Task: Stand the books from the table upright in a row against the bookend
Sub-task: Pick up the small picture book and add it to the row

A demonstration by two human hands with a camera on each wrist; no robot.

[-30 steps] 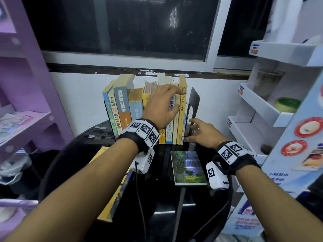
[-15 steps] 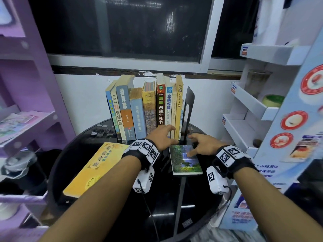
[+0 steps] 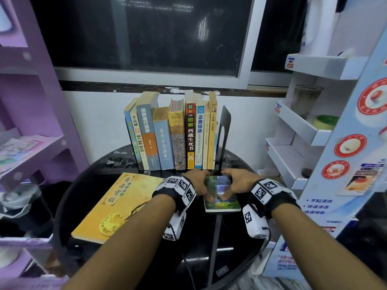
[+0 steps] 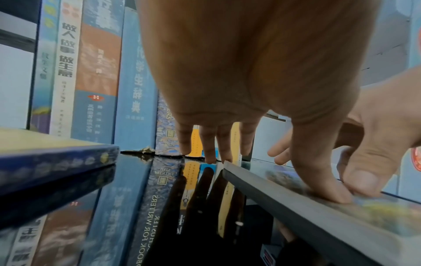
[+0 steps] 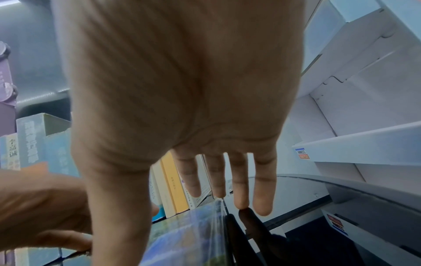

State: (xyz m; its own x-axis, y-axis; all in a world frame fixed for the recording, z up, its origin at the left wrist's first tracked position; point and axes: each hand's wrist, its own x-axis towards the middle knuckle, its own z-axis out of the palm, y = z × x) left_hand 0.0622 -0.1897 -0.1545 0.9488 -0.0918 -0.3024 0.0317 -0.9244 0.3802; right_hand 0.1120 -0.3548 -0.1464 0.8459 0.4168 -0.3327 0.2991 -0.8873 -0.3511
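The round black bench (image 3: 146, 243) is glossy and mirror-slick w/ two books flat on it, the big yellow paperback (image 3: 117, 206) at left and the thin waterfall-cover book (image 3: 223, 203) just in front of the upright row (image 3: 173, 135) and black metal bookend (image 3: 225, 130). Both grips are on the thin one: left hand (image 3: 196, 185) and right hand (image 3: 236, 184) have thumbs pressing the cover and straight fingers at its far corners. Best to pry the far edge up w/ fingertips, since it's thin and may slide.

The head view looks forward and down over the table (image 3: 134, 266). Each wrist view sits low and close under its palm, facing the row of books (image 3: 173, 132). All three share the green book (image 3: 222, 197).
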